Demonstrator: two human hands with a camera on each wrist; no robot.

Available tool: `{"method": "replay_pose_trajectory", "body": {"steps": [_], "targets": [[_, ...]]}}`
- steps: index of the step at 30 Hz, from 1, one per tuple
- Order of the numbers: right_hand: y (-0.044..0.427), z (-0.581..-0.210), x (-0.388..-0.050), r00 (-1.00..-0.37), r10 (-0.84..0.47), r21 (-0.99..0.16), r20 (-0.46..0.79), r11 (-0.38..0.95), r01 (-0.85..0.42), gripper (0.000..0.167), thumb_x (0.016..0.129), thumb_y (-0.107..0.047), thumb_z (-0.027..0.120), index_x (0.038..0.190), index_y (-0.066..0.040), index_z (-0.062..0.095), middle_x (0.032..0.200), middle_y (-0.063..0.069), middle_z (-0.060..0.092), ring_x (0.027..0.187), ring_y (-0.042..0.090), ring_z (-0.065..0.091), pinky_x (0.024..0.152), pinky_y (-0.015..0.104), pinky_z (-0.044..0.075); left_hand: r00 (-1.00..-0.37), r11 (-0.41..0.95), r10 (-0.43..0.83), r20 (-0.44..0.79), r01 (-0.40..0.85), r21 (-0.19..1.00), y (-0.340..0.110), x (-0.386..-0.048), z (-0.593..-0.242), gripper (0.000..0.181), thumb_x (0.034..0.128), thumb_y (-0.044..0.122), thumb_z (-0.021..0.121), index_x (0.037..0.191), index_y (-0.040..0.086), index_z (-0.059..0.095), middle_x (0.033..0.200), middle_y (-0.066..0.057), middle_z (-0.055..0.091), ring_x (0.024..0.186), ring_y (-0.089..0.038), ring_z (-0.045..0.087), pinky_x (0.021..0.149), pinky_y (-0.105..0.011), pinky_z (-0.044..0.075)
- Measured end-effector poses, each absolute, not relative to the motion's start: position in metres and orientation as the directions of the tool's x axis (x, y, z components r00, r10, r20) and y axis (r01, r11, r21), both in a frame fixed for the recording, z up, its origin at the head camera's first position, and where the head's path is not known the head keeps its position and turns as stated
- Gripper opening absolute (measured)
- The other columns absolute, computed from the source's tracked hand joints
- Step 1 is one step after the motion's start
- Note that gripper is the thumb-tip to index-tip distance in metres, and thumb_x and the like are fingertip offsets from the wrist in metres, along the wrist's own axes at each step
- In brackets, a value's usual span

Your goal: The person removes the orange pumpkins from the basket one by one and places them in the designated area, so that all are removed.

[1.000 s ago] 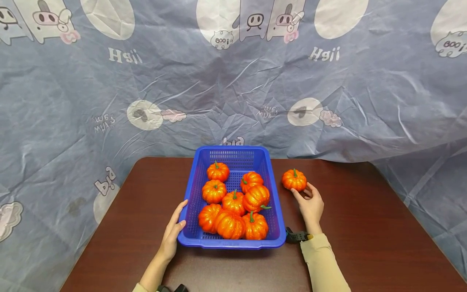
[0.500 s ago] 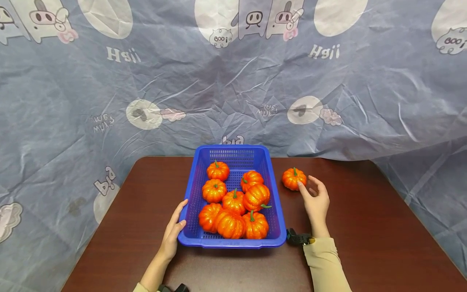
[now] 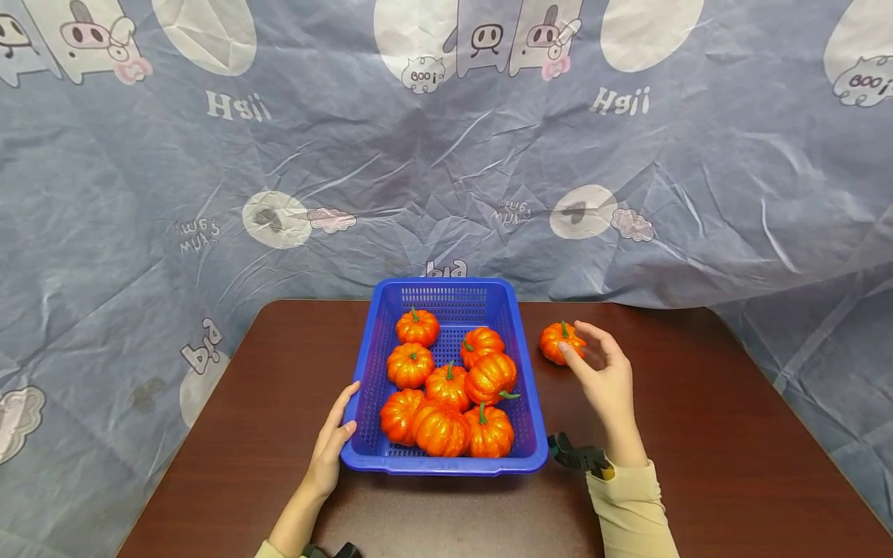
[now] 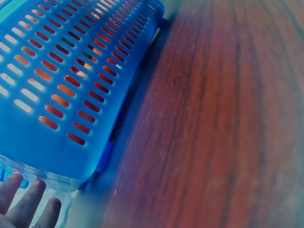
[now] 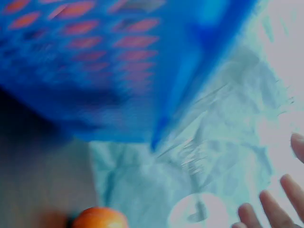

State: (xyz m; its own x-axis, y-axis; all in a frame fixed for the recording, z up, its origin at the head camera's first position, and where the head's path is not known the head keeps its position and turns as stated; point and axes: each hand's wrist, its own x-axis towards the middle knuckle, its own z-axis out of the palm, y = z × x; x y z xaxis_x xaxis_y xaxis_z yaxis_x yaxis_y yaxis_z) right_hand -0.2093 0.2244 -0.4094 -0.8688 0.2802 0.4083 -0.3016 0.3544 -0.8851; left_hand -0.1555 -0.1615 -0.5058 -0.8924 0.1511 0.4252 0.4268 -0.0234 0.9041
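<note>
A blue plastic basket (image 3: 444, 465) with perforated sides stands on the table, holding several small orange pumpkins (image 3: 409, 365) with green stems. My left hand (image 3: 325, 453) rests against the basket's left rim with its fingers fairly straight. In the left wrist view, fingertips (image 4: 37, 186) lie by the basket's lower corner. One more pumpkin (image 3: 553, 346) sits on the table right of the basket. My right hand (image 3: 605, 380) hovers just right of it, thumb and fingers spread apart. Part of that pumpkin is hidden behind the hand; whether they touch I cannot tell.
The dark brown table (image 3: 711, 434) reaches back to a grey-blue printed cloth (image 3: 418, 155) hanging behind it. The basket's right wall (image 5: 95, 61) looms close and blurred in the right wrist view. A dark strap (image 3: 579, 453) is on the right wrist.
My right hand let go of the lone pumpkin, drew back to the right, then came up beside it with fingers spread. Pumpkin, basket and left hand stay in place.
</note>
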Motion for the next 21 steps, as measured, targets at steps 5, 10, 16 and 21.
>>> {"method": "replay_pose_trajectory", "body": {"steps": [5,10,16,21], "targets": [[0.22,-0.397,-0.199,-0.885,0.202,-0.871,0.42,0.364,-0.33,0.045,0.081,-0.008,0.073,0.124,-0.008,0.059,0.118,0.004,0.061,0.106,0.012,0.057,0.09,0.025,0.044,-0.894,-0.019,0.147,0.423,0.425,0.905,-0.161,-0.155,-0.506,0.053,0.0929,0.005,0.032,0.145,0.003,0.029,0.148,-0.02,0.027,0.124,-0.016,0.041,0.098,-0.018,0.033],[0.206,-0.37,-0.178,-0.887,0.125,-0.849,0.444,0.373,-0.373,0.045,0.079,0.001,0.071,0.122,0.0,0.058,0.116,0.007,0.061,0.104,0.008,0.057,0.085,0.017,0.044,-0.894,-0.018,0.143,0.425,0.427,0.904,-0.161,-0.155,-0.506,0.052,0.0929,0.005,0.032,0.145,0.003,0.029,0.148,-0.02,0.027,0.124,-0.015,0.041,0.098,-0.018,0.033],[0.194,-0.361,-0.169,-0.894,0.045,-0.846,0.446,0.348,-0.405,0.046,0.078,0.003,0.071,0.122,0.0,0.057,0.12,0.013,0.058,0.1,0.0,0.056,0.082,0.015,0.044,-0.893,-0.014,0.141,0.427,0.429,0.903,-0.162,-0.155,-0.507,0.052,0.0931,0.005,0.032,0.145,0.003,0.029,0.148,-0.02,0.027,0.123,-0.014,0.041,0.097,-0.018,0.033],[0.192,-0.381,-0.181,-0.9,-0.04,-0.846,0.434,0.326,-0.423,0.048,0.079,-0.004,0.074,0.123,-0.006,0.058,0.123,0.012,0.058,0.105,0.01,0.057,0.088,0.019,0.044,-0.897,-0.01,0.139,0.419,0.422,0.907,-0.161,-0.155,-0.508,0.052,0.0931,0.006,0.033,0.145,0.003,0.03,0.148,-0.019,0.027,0.123,-0.014,0.041,0.097,-0.019,0.034]]}}
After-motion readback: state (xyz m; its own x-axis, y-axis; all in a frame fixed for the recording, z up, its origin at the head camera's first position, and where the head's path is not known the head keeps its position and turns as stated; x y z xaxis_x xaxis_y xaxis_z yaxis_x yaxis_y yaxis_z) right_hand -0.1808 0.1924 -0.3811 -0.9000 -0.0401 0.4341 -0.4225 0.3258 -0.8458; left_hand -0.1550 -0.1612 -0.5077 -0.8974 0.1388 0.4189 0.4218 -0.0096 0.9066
